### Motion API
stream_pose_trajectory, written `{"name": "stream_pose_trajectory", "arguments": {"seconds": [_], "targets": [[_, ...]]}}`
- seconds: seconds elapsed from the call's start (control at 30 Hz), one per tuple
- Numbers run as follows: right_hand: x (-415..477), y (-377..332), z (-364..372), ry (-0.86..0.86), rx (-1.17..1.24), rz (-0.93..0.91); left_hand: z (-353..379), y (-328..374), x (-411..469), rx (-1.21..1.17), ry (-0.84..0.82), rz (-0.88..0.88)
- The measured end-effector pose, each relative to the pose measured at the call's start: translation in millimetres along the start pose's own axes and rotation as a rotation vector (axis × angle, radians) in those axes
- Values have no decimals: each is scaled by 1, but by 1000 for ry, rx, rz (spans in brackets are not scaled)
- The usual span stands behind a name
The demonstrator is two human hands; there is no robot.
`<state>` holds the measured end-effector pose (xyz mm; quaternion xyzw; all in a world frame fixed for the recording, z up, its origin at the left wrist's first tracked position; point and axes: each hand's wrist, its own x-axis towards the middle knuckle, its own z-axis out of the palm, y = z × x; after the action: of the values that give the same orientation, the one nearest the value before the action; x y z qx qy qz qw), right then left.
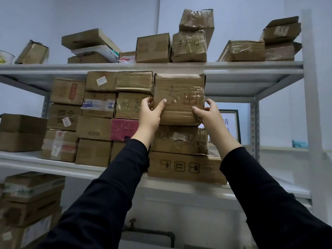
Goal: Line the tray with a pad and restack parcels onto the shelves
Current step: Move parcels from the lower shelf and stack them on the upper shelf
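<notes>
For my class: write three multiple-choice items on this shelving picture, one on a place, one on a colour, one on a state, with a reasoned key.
1. Where does the held parcel sit? A. On the top shelf. B. Atop the right-hand stack on the middle shelf. C. On the floor.
2. What colour is the odd-coloured parcel in that shelf's stacks? A. Green. B. Blue. C. Pinkish red.
3. How do the left hand and right hand meet the held parcel? A. Only one touches it. B. Each grips one side. C. Neither touches it.
Key: B, it rests on the taped parcel above the box with handling symbols; C, its face is pinkish red; B, each hand curls round one side edge.
</notes>
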<state>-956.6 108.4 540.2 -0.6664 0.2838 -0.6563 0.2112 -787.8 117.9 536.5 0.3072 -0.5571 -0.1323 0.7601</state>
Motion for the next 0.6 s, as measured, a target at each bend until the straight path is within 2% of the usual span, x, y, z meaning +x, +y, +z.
{"name": "stream_pose_trajectory", "arguments": {"seconds": [0.37,0.4,0.5,0.53,0.6], "targets": [[11,45,33,208,-175,-116,-3,-48,13,-8,-97,-73],[11,48,33,236,-223,-117,-3,-52,14,13,-90,-84],[10,55,32,357,-577,-105,-2,-61,14,56,-95,-155],[11,59,32,351,-588,-72,-2,-62,13,50,-100,-174],[13,65,32,281,-456,-2,0,-66,13,3,-92,-209]]}}
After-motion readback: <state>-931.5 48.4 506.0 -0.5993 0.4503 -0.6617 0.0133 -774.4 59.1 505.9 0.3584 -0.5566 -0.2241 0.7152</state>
